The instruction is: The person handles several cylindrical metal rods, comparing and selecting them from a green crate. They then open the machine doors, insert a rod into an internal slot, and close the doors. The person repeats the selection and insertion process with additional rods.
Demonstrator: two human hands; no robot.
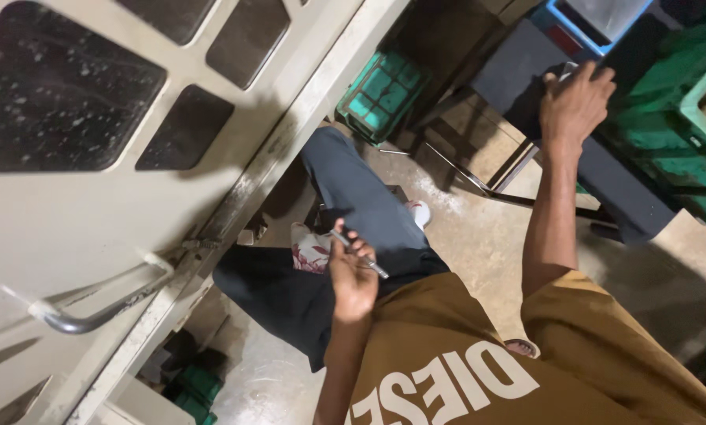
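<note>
The left hand [351, 275] holds a thin metal rod [359, 253], like a small tool or pen. The fingers [358, 246] curl around it and pinch it near its middle. The rod sits just in front of the person's lap, over the dark trousers [361, 197].

The right hand [575, 102] reaches out far from the rod, up to a dark flat-topped stand [518, 67]. Its fingers are a little spread and rest on the edge of the stand. Something small and pale peeks out under the fingertips, but it is too hidden to tell what it is.

Beside the stand, on the far side from the rod, sits a big green crate [675, 118]. A smaller green crate [380, 94] lies on the floor, near the stand's metal legs. Well away from the stand, past the rod, stands a large cream metal door [132, 212] with dark window panes and a bent metal handle [101, 307].
</note>
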